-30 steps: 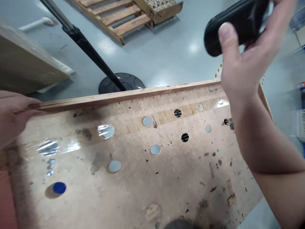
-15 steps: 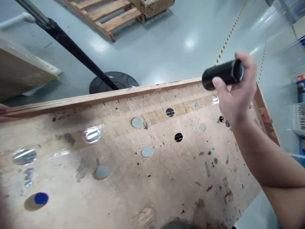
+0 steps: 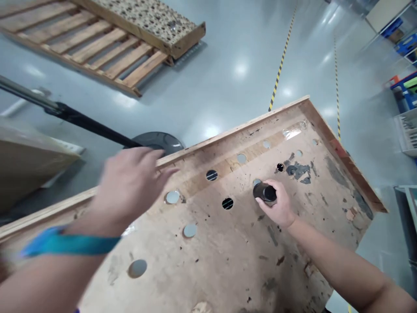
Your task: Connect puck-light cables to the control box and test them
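My right hand (image 3: 278,204) is wrapped round a black cylinder (image 3: 260,191), its top end tilted toward me. The cylinder is low over the plywood board (image 3: 224,256), beside a round hole (image 3: 256,181) that it partly covers; whether it touches the board I cannot tell. Slightly blurred, my left hand (image 3: 130,187) hangs above the board's far rim, thumb apart from the fingers and nothing visible in it. A blue-green band (image 3: 81,244) circles the left wrist. Nearest to this hand is another round hole (image 3: 172,197).
Raised wooden rims (image 3: 247,126) edge the board at its far and right sides. Behind it stands a black pole (image 3: 94,126) on a round base (image 3: 159,141). A wooden pallet (image 3: 110,65) lies on the floor. Shelves with bins (image 3: 407,93) are at the right.
My right hand has lowered the black cylinder toward the board. My left hand has come into view from the left. The view has shifted, showing more of the board's right end.
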